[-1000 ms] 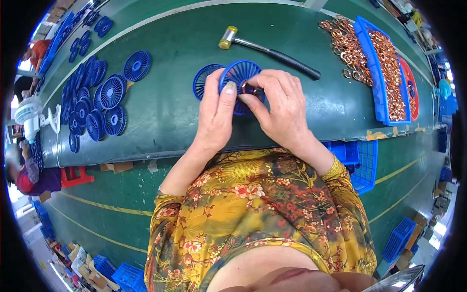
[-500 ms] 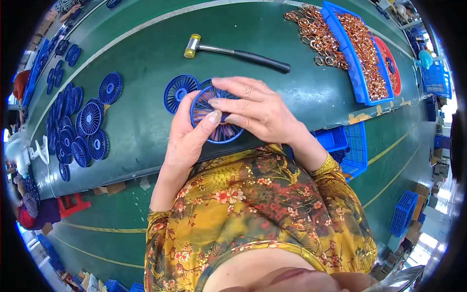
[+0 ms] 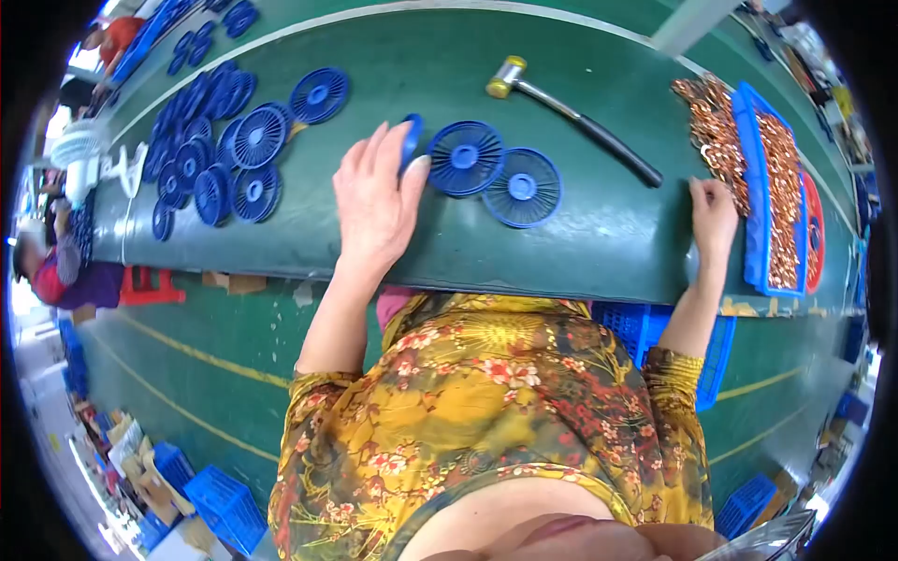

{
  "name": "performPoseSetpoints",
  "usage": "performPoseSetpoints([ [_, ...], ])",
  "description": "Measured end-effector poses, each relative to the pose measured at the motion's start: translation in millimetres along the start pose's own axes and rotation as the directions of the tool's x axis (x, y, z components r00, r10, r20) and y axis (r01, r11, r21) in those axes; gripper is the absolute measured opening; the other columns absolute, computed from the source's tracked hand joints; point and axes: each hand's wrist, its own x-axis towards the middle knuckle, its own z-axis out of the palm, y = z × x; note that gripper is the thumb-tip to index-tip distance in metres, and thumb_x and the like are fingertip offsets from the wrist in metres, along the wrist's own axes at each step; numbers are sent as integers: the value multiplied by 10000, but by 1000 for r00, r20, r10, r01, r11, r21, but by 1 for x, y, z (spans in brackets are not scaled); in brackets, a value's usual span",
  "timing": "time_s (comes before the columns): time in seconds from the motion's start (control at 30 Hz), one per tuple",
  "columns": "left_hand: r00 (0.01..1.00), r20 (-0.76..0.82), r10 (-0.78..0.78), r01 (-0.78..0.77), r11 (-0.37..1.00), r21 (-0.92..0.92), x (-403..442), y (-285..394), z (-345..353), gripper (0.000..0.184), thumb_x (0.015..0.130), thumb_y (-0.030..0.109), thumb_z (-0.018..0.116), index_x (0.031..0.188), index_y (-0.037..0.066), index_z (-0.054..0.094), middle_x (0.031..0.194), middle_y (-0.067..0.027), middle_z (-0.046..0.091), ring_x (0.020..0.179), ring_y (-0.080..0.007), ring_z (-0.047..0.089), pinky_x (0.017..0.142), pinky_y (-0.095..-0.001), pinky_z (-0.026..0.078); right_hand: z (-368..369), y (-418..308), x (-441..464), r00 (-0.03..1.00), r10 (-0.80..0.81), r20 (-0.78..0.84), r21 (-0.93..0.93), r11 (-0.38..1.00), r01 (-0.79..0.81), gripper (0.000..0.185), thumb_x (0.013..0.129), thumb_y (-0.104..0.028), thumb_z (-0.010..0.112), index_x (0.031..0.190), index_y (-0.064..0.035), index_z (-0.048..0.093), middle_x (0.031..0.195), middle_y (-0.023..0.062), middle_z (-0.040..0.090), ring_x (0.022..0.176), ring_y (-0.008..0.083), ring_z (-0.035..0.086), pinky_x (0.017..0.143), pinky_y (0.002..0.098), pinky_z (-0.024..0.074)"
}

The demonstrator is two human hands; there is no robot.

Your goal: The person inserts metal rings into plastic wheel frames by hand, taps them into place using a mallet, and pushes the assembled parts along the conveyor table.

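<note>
My left hand is over the table, its thumb and fingers closed on a blue round grille that is tilted nearly edge-on and partly hidden by the fingers. To its right, two more blue grilles lie flat and overlapping: a nearer-left one and another one. My right hand is at the table's right side with its fingers curled together, beside a loose heap of copper-coloured rings. Whatever its fingertips may pinch is too small to make out.
A hammer lies beyond the grilles. At the right stand a blue tray of copper rings and a red basin. Many blue grilles are piled at the left. A blue crate sits below the table edge.
My hands were together on a blue grille and have parted. The left has moved left with a grille; the right has reached over to the copper rings. The view has shifted.
</note>
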Motion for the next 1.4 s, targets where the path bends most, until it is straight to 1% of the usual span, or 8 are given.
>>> performPoseSetpoints([
  [0.1, 994, -72, 78, -76, 997, 28, 14, -21, -2, 373, 941, 259, 515, 1249, 50, 540, 1277, -198, 543, 1169, -361, 515, 989, -419, 393, 0, -1, 5, 995, 96, 8, 132, 987, -97, 302, 937, -326, 534, 929, -48, 654, 745, 131, 667, 733, 342, 639, 712, 436, 491],
  [0.23, 994, -107, 22, -18, 999, 38, 58, -66, 2, 502, 881, 371, 613, 1239, 27, 535, 1254, -238, 546, 1202, -392, 488, 1001, -451, 394, 9, 14, 12, 992, 64, -113, -315, 944, -97, 386, 951, -396, 461, 962, -66, 662, 904, 187, 665, 866, 386, 630, 763, 473, 496],
  [0.5, 985, -63, -161, 173, 920, 353, 87, -114, 17, 378, 930, 351, 520, 1169, 65, 582, 996, -188, 666, 903, -376, 639, 759, -476, 500, -4, -19, -23, 982, -96, -163, 37, 994, 104, 142, 866, -186, 631, 856, -45, 649, 873, 150, 623, 804, 316, 619, 700, 410, 501],
  [0.6, 953, -219, -211, 239, 965, 111, 79, -95, 5, 314, 920, 294, 572, 1123, 57, 609, 874, -177, 681, 761, -316, 667, 679, -388, 509, -14, -50, -38, 955, -102, -278, 367, 908, 204, 108, 817, -53, 679, 923, -31, 671, 882, 106, 636, 722, 228, 617, 651, 312, 493],
  [0.77, 930, -348, -118, 0, 946, -323, 42, -11, -3, 223, 922, 195, 600, 1022, -4, 613, 830, -66, 632, 666, -130, 570, 634, -283, 482, -17, -79, -49, 808, -356, -469, 257, 820, 511, 149, 749, -27, 732, 884, -47, 672, 864, 84, 640, 744, 243, 611, 635, 327, 491],
  [0.9, 977, 44, -208, 142, 487, -862, 11, 57, 9, 192, 981, 183, 511, 1064, 15, 553, 954, -33, 574, 797, -107, 552, 696, -247, 467, -24, -117, -57, 686, -519, -510, 217, 694, 686, 215, 670, -5, 766, 858, -53, 672, 840, 65, 634, 720, 235, 598, 614, 327, 485],
  [0.97, 945, 282, -166, 314, 225, -922, 7, 81, 8, 208, 995, 203, 487, 1071, 17, 542, 951, -27, 566, 841, -85, 526, 742, -237, 455, -27, -135, -63, 633, -587, -504, 243, 607, 757, 229, 648, -8, 775, 847, -56, 671, 830, 55, 630, 710, 231, 596, 611, 326, 486],
  [1.4, 968, 247, 50, 218, 328, -919, -8, 98, 31, 233, 917, 40, 485, 1136, -2, 416, 1016, -73, 529, 905, -107, 503, 830, -275, 445, -14, -173, -78, 753, -615, -236, 360, 664, 655, 138, 746, -99, 692, 839, -74, 593, 831, 57, 581, 744, 265, 568, 658, 366, 454],
])
